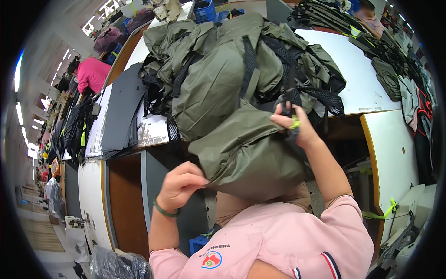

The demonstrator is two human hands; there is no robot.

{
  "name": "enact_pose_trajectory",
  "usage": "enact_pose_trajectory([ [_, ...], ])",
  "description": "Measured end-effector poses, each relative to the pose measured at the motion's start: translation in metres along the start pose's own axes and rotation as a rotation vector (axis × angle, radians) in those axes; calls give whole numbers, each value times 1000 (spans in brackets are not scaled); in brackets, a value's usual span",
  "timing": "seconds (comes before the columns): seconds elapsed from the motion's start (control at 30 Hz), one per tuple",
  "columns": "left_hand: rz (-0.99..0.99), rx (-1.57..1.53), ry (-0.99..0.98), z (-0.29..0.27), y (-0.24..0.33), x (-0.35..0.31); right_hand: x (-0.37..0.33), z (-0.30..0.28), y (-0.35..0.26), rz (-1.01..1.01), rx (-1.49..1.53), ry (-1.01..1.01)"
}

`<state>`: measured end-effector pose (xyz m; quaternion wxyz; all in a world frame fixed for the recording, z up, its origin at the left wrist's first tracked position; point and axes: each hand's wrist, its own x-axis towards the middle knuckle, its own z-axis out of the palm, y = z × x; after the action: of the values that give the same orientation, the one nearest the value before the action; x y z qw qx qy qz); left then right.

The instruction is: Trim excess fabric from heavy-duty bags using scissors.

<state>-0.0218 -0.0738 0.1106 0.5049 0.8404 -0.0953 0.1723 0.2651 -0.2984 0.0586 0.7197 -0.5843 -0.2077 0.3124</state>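
Observation:
An olive-green fabric bag piece [251,160] hangs in front of my body, over my lap. My left hand [182,183], with a dark green band on its wrist, pinches the piece's lower left edge between thumb and fingers. Higher up on the right, my right hand [299,124] is closed around a small black object [287,109] beside the fabric's upper edge. A yellow-green bit shows at its fingers; the object's exact kind is unclear. Just beyond lies a large heap of olive-green bags [209,88] with black mesh straps [249,65].
The heap covers much of a white table [367,95]. Flat dark grey sheets [121,107] are stacked on its left. More dark fabric pieces [385,76] lie at the right. Open compartments [125,200] sit below the tabletop. A person in pink [93,74] is at the far left.

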Motion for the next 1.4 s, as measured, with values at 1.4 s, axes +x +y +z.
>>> enact_pose_trajectory([
  [1.4, -60, 119, 162, 64, -14, 73, -62, -22, -78, -526, -637, -30],
])
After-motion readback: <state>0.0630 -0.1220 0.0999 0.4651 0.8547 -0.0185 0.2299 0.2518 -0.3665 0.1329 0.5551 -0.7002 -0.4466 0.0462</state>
